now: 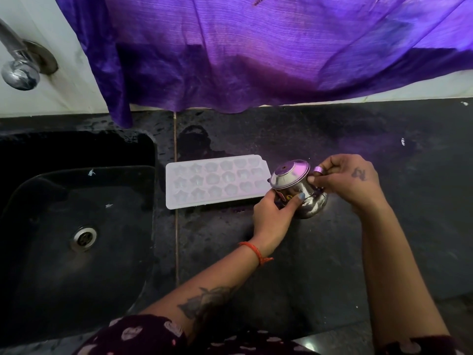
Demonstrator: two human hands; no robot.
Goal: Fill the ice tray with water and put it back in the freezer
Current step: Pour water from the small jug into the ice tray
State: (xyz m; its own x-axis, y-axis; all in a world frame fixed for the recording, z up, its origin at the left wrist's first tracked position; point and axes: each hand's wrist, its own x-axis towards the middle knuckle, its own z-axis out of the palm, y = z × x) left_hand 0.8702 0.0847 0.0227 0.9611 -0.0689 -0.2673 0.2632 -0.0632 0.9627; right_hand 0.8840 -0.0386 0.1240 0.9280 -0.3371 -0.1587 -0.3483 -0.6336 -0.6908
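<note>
A white ice tray (216,181) with star- and flower-shaped cells lies flat on the dark counter (320,252), just right of the sink. At the tray's right end a small lidded steel jug (297,185) is tilted towards the tray. My left hand (273,216) grips the jug's body from below and the front. My right hand (348,180) holds its handle side from the right. I cannot tell whether water stands in the cells.
A black sink (76,226) with a steel drain (84,238) fills the left. A chrome tap (19,65) juts from the white wall at top left. A purple cloth (256,52) hangs over the back of the counter.
</note>
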